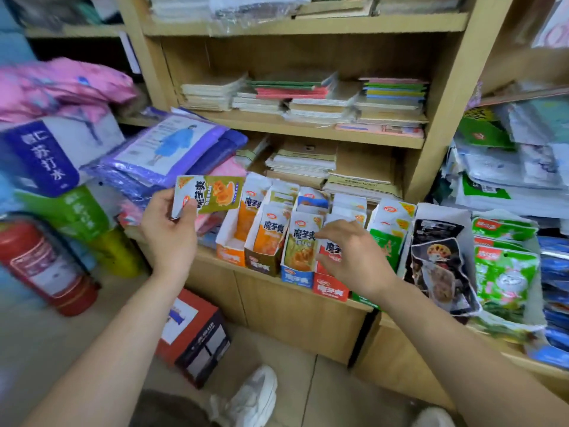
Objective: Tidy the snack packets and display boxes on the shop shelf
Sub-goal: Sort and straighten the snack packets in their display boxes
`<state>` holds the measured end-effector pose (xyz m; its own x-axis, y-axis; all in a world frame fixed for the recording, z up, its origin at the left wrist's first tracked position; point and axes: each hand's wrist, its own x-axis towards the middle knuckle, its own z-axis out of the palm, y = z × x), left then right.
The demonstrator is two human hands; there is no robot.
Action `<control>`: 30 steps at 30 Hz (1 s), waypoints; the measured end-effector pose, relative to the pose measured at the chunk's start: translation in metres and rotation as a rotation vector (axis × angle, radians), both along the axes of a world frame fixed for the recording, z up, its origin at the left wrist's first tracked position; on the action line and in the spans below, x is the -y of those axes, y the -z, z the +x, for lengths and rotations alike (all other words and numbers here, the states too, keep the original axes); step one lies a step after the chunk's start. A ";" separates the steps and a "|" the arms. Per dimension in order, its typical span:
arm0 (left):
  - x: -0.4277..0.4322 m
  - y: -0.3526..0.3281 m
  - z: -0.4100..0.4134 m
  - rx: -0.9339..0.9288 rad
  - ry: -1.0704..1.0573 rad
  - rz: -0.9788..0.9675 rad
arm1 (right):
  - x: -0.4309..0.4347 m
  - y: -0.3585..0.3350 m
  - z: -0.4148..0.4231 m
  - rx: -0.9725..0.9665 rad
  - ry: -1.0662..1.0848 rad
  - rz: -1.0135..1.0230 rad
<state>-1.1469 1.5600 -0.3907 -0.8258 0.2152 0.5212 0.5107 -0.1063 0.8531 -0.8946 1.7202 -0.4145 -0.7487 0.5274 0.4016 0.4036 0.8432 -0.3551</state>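
Packet [212, 192] in left grip [169, 232], right grip [354, 257] at red display box [331, 288]

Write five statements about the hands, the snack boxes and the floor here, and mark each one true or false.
1. The left hand holds a green snack packet, clear of the boxes. True.
2. The right hand reaches up to the stacked notebooks. False: the right hand is down at the packets in the red display box, below the notebooks.
3. A red fire extinguisher is on the floor at the left. True.
4. The orange display box stands on the top shelf. False: the orange display box stands on the low cabinet.
5. The blue display box stands between the brown display box and the red one. True.
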 end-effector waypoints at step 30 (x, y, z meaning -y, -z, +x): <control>-0.023 -0.001 -0.037 0.015 0.136 -0.102 | -0.018 0.004 -0.035 -0.068 -0.094 -0.011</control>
<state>-1.1837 1.5832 -0.3898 -0.7928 0.3769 0.4789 0.4848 -0.0860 0.8704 -0.9298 1.7381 -0.4185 -0.7660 0.4612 0.4478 0.2978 0.8720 -0.3886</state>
